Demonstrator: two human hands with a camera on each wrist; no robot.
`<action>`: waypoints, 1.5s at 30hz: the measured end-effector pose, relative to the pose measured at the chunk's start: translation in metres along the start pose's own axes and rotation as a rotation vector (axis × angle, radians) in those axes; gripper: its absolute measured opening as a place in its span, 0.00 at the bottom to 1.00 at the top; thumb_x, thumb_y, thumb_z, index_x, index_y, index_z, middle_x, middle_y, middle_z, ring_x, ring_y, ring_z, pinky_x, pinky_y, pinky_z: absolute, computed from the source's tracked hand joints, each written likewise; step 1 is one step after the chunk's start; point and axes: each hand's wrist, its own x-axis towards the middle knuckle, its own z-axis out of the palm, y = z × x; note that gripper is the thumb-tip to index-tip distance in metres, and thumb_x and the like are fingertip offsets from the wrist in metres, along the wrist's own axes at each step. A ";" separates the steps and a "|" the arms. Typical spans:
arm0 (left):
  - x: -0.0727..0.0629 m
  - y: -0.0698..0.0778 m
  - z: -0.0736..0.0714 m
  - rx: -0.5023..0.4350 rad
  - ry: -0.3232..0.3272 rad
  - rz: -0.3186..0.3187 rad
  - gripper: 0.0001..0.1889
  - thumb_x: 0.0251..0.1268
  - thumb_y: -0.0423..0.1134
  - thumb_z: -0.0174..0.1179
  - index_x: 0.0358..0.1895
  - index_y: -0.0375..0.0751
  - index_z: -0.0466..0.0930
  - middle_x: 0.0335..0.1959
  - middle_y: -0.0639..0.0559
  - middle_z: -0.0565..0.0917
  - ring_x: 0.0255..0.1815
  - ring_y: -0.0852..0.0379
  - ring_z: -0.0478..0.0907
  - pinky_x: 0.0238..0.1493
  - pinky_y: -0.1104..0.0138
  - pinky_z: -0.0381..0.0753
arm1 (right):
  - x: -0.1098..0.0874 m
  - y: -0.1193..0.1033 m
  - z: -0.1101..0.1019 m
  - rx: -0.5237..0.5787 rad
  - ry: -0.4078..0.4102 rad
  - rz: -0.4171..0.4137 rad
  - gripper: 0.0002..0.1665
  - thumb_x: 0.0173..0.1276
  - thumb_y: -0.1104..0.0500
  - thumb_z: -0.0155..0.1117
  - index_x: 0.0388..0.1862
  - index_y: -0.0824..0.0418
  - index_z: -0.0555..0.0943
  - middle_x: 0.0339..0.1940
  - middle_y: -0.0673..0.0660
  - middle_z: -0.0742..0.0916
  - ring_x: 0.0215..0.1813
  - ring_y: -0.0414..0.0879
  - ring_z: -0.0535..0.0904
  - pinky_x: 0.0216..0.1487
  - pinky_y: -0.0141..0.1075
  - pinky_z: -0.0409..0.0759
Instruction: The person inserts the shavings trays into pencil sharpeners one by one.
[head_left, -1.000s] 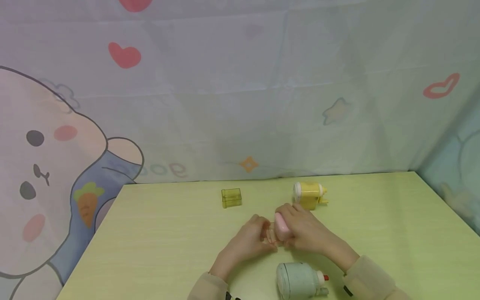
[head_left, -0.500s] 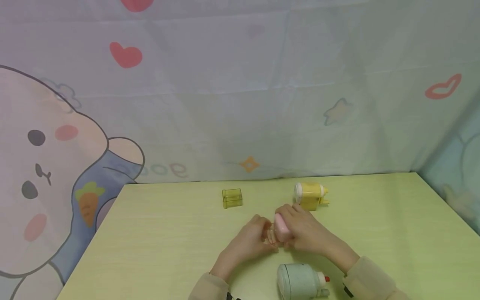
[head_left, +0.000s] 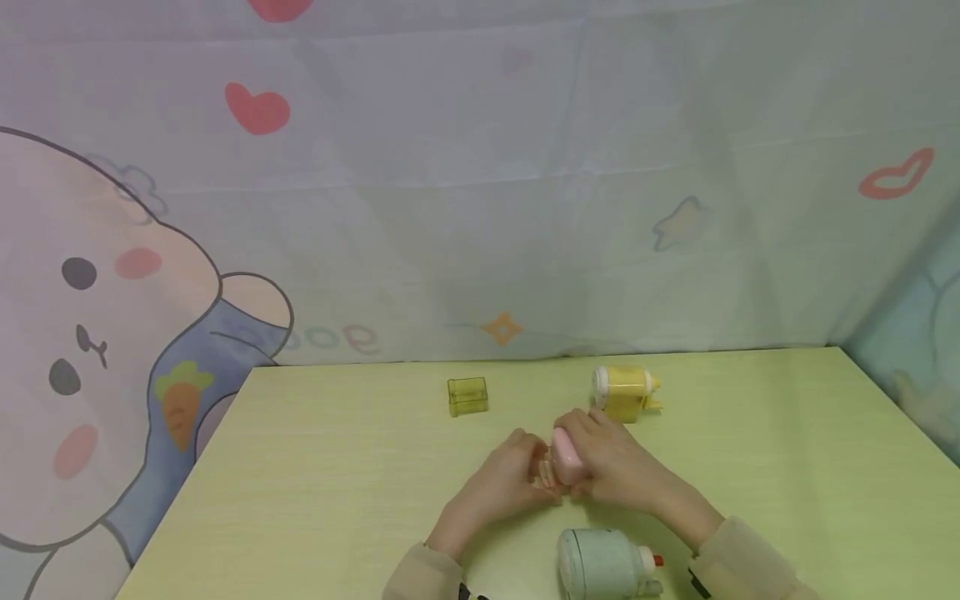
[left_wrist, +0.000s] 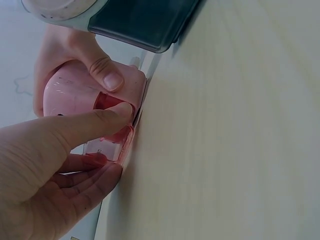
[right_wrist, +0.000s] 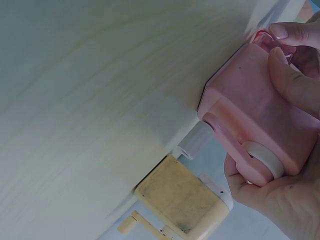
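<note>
Our left hand [head_left: 504, 482] pinched the translucent red plastic drawer [left_wrist: 111, 148] at the mouth of the boxy pink plastic sharpener [right_wrist: 252, 95] our right hand [head_left: 617, 463] gripped; drawer-sliding seemed in hand (direction unclear); next called for straight alignment.

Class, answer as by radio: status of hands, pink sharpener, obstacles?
Right hand gripping pink sharpener; left hand pinching its clear drawer. Drawer sticking out. Green sharpener nearby, touching neither hand.

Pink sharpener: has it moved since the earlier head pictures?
No: against the back edge of the table, the pink sharpener shows no clear shift in any direction.
</note>
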 end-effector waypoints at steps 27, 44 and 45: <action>0.002 0.004 0.000 0.010 0.030 0.008 0.25 0.45 0.49 0.74 0.46 0.43 0.80 0.34 0.59 0.74 0.33 0.67 0.68 0.36 0.78 0.72 | -0.001 -0.002 0.001 0.027 0.000 0.004 0.44 0.30 0.63 0.83 0.51 0.58 0.72 0.45 0.49 0.79 0.46 0.45 0.71 0.48 0.43 0.73; 0.007 0.005 0.008 -0.030 0.064 -0.007 0.23 0.45 0.55 0.74 0.41 0.48 0.78 0.34 0.61 0.74 0.34 0.67 0.69 0.37 0.77 0.72 | 0.000 0.001 0.004 0.013 0.024 -0.001 0.43 0.30 0.63 0.83 0.50 0.58 0.73 0.44 0.49 0.79 0.46 0.44 0.71 0.47 0.41 0.73; 0.006 0.005 0.009 -0.031 0.067 -0.007 0.23 0.45 0.54 0.74 0.42 0.48 0.78 0.34 0.61 0.74 0.34 0.67 0.69 0.38 0.77 0.72 | 0.000 0.001 0.004 0.007 0.027 -0.003 0.44 0.30 0.63 0.83 0.50 0.58 0.73 0.44 0.49 0.79 0.46 0.44 0.71 0.46 0.41 0.73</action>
